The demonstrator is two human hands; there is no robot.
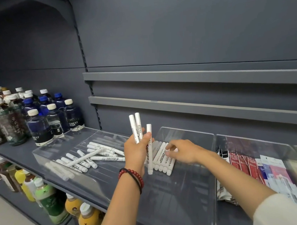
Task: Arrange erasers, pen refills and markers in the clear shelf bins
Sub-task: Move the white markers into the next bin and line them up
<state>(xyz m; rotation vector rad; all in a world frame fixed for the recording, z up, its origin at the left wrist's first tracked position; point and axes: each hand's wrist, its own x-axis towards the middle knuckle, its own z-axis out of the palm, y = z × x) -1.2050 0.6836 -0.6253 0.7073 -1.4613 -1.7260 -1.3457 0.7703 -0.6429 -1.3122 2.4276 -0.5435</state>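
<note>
My left hand (pixel 138 151) grips three white markers (pixel 136 127) upright above the gap between two clear bins. My right hand (pixel 182 151) reaches into the middle clear bin (pixel 192 190) and its fingertips pinch one marker in a tidy row of white markers (pixel 163 161) lying side by side. The left clear bin (pixel 43 150) holds several loose white markers (pixel 93 155) scattered at different angles. A right clear bin (pixel 283 145) holds packets of pen refills (pixel 250 167) in red, white and pink wrappers.
Drink bottles (pixel 39 123) stand on the grey shelf (pixel 18 153) left of the bins. More bottles (pixel 49 201) fill the shelf below. Two grey rails (pixel 196 90) run along the back panel above the bins.
</note>
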